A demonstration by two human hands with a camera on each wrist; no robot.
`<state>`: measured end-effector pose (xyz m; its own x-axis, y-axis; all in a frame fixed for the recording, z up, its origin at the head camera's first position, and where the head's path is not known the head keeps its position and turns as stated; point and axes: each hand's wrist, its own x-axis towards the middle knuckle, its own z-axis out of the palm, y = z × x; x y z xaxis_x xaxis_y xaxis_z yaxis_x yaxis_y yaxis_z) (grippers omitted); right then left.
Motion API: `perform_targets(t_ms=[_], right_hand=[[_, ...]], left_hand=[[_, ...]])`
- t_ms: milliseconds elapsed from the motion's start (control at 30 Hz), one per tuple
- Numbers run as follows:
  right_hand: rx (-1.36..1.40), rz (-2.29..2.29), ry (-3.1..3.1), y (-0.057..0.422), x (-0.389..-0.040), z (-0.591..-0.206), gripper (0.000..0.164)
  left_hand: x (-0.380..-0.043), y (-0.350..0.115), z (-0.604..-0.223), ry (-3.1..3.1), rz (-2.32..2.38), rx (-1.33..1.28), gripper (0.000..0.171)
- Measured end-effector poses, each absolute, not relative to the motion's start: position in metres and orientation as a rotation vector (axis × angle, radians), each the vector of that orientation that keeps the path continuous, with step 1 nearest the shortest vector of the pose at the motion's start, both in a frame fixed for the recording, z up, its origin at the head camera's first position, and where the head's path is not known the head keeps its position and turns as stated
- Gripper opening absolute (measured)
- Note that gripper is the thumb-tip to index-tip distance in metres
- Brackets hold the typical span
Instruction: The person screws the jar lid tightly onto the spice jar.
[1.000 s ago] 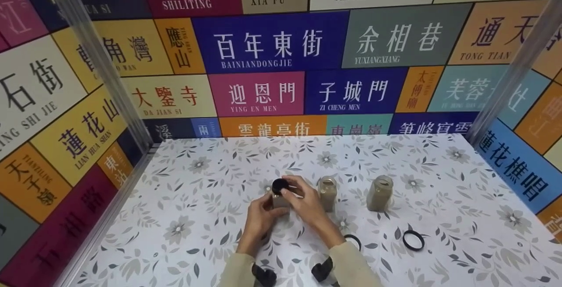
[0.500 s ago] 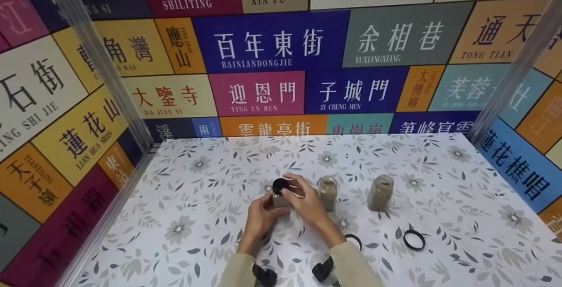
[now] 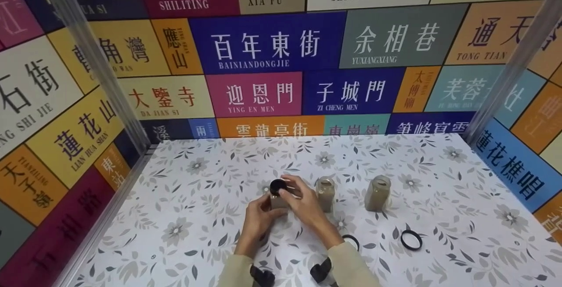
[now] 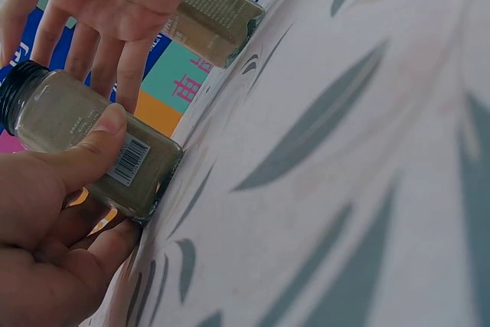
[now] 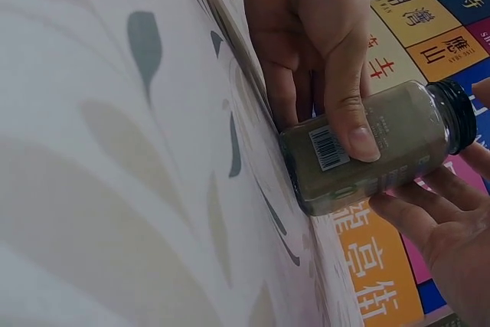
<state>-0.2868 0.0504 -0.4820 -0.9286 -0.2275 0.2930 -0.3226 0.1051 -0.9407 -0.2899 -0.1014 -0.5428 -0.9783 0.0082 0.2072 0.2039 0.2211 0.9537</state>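
A square glass jar (image 4: pixel 84 124) of grey-brown powder, with a barcode label, stands upright on the table. My left hand (image 3: pixel 259 217) grips its lower body, thumb across the label side and fingers round the other. A black screw cap (image 3: pixel 278 186) sits on the jar's neck. My right hand (image 3: pixel 305 199) pinches this cap between thumb and forefinger, its other fingers (image 5: pixel 417 208) reaching along the far side of the jar. Just right of the right hand is a second jar (image 3: pixel 326 195) of similar powder, uncapped, and farther right a third uncapped jar (image 3: pixel 378 194).
A black ring-shaped piece (image 3: pixel 411 239) with a pale middle lies at front right. Another black ring-shaped piece (image 3: pixel 352 243) is partly hidden by the right forearm. The floral table (image 3: pixel 184 190) is bordered by colourful sign-patterned walls (image 3: pixel 268 41) with clear corner posts.
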Motion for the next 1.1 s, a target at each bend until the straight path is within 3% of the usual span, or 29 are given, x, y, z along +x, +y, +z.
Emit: perform_targets(t_ms=[433, 1100], right_hand=[[0.57, 1.982, -2.193, 0.047, -0.307, -0.513, 0.039], [0.542, 2.029, -2.201, 0.05, -0.306, -0.514, 0.04]], left_hand=[[-0.292, -0.101, -0.543, -2.351, -1.855, -0.15, 0.062], [-0.288, -0.103, -0.541, -2.339, -1.846, -0.188, 0.062]])
